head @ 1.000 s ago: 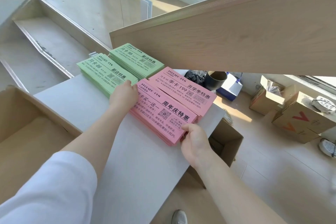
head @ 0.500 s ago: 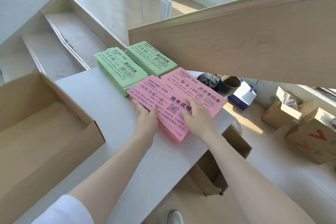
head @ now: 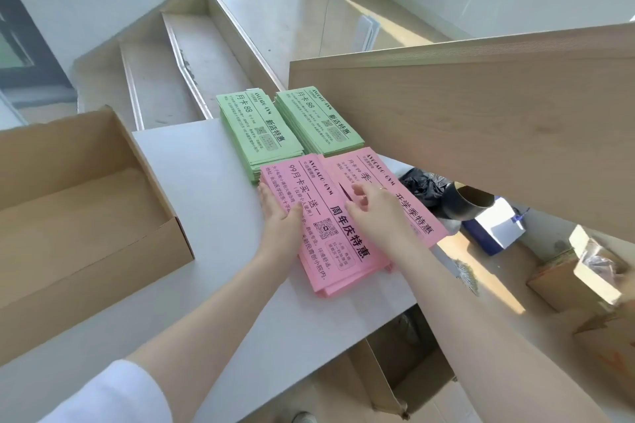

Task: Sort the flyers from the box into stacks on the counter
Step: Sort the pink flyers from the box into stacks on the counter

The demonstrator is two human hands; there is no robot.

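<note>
Changed since a sec ago: both hands now off the ends of the near pink stack (head: 338, 233) and on top of it. Left hand (head: 280, 216) laid flat, fingers together, pressing the stack's left edge; no clamp on anything. Right hand (head: 372, 206) resting on the seam btwn near pink stack and far pink stack (head: 395, 196), fingers loosely apart, nothing pinched. Earlier: left at the stack's far-left corner, right gripping its near end – so carrying/placing done, now squaring up.

Landmark = near pink stack. Just behind it, touching or nearly: two green stacks, left one (head: 256, 134) and right one (head: 318, 122), side by side. Far pink stack just to its right, edges overlapping slightly. Box (head: 103, 233) well to its left on the desk (head: 206, 216), looks empty, no flyers seen inside.

Meaning for task: prob. near the end – four stacks down by colour/print, box bare. Bottom sheets of near pink stack fanned out at near end, so a bit more tidying likely. Near pink stack close to desk's right edge; hard shove could tip sheets off.
</note>
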